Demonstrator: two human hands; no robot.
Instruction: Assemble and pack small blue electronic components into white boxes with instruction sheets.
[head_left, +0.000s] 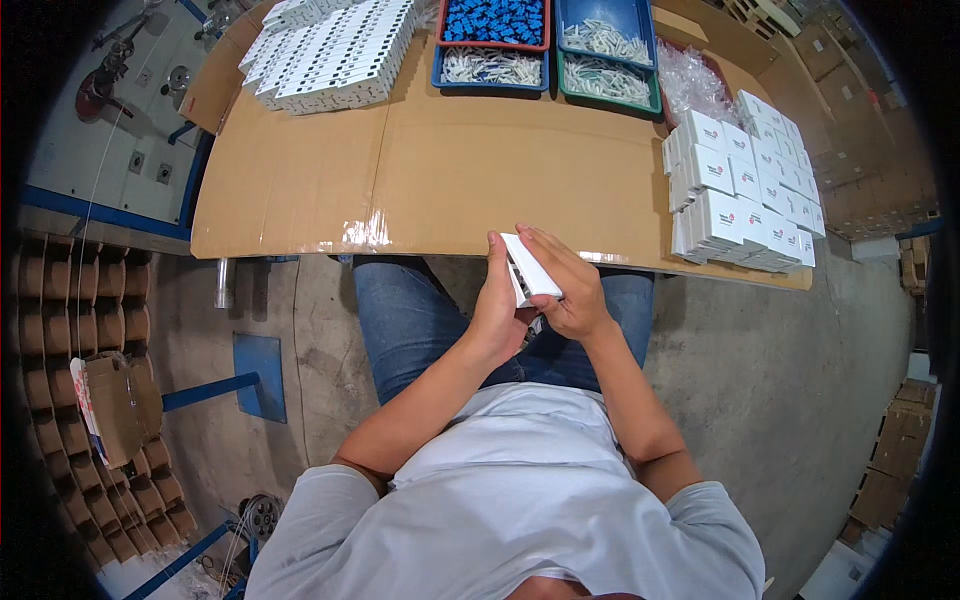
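Note:
Between both hands, just off the table's near edge, is a small white carton (535,268), tilted, with a dark gap along its left side. My left hand (492,308) grips it from the left, thumb and fingers around its lower part. On the other side my right hand (573,288) is closed over it, fingers along the top and right side and the thumb near the bottom end. What lies inside the carton is too small and shaded to make out.
Cardboard covers the table (480,185). Stacked white cartons (740,190) stand at its right, rows of white boxes (340,60) at the far left. At the back are a red tray of blue pieces (495,22), trays of white pieces (605,78) and clear plastic bags (695,85).

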